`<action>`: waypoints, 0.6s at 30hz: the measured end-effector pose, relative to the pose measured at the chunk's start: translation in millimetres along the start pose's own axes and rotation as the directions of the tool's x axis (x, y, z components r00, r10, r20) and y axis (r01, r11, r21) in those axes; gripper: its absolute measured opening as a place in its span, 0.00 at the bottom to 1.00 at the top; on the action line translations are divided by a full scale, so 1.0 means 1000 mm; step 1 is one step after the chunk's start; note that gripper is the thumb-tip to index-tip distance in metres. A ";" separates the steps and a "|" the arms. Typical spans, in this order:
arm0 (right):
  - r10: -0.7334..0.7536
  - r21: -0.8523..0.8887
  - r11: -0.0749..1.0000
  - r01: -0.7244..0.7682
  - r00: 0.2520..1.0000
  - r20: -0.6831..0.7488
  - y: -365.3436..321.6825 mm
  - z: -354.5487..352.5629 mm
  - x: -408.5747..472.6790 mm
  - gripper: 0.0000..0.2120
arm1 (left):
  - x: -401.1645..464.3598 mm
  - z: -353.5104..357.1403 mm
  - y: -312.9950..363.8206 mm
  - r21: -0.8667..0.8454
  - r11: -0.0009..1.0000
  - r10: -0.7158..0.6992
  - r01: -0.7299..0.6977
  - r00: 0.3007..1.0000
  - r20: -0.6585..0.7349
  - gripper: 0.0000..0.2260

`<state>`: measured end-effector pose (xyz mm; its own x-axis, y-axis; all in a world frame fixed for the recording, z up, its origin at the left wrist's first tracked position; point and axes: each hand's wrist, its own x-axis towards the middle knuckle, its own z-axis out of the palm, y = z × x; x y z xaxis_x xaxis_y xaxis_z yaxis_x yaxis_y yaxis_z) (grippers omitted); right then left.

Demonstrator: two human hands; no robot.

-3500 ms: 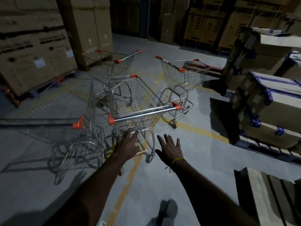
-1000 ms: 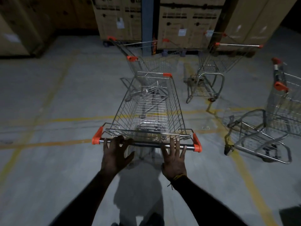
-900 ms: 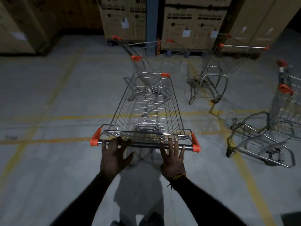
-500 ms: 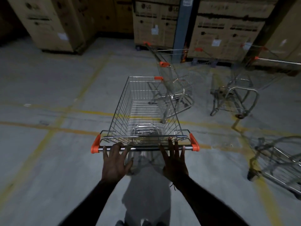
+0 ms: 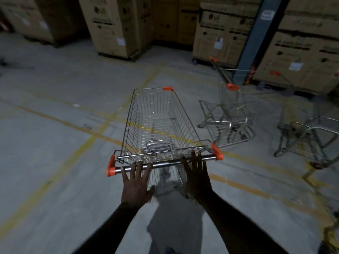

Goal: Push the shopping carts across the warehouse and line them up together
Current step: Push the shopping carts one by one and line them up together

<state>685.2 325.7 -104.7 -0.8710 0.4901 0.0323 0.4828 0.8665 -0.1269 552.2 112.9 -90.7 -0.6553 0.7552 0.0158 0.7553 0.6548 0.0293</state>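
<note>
Head view, cart in hand: the silver wire shopping cart with orange handle caps stands dead ahead at 12 o'clock, basket empty, nose aimed a little left of the other carts.
Head view, left hand: the left hand lies flat with fingers straight over the steel handle bar, pressing, not wrapped round it.
Head view, right hand: the right hand does the same nearer the bar's right end, fingers spread and straight.
Head view, change: half a second ago the cart pointed more squarely at the parked ones; the view has since swung left, and they now sit further off to the right.
Head view, parked carts: a second wire cart with orange trim waits at 2 o'clock by the blue steel pillar; a blurred third wire cart is at 3 o'clock.
Head view, backdrop: stacked brown cardboard cartons line the far wall from 10 to 2 o'clock.
Meaning for the task: I judge the cart is mid-swing, being turned to come in alongside the others; lining up is not yet done.
</note>
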 end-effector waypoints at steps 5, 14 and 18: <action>-0.116 0.003 0.993 0.116 0.993 0.016 -0.035 0.010 0.053 0.54 | 0.022 0.001 -0.042 -0.012 0.997 -0.071 0.071 0.997 0.026 0.45; -0.224 -0.044 0.972 0.230 0.969 0.107 -0.096 0.012 0.162 0.57 | 0.074 0.002 -0.122 0.001 0.979 -0.202 0.202 0.979 0.036 0.48; -0.303 -0.015 0.952 0.304 0.951 0.059 -0.119 0.019 0.216 0.54 | 0.104 0.006 -0.155 0.033 0.961 -0.277 0.276 0.960 0.035 0.49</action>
<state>438.1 326.2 -101.8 -0.9802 0.1980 0.0104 0.1961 0.9759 -0.0958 367.0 89.8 -99.9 -0.8382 0.5446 -0.0283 0.5449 0.8385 -0.0008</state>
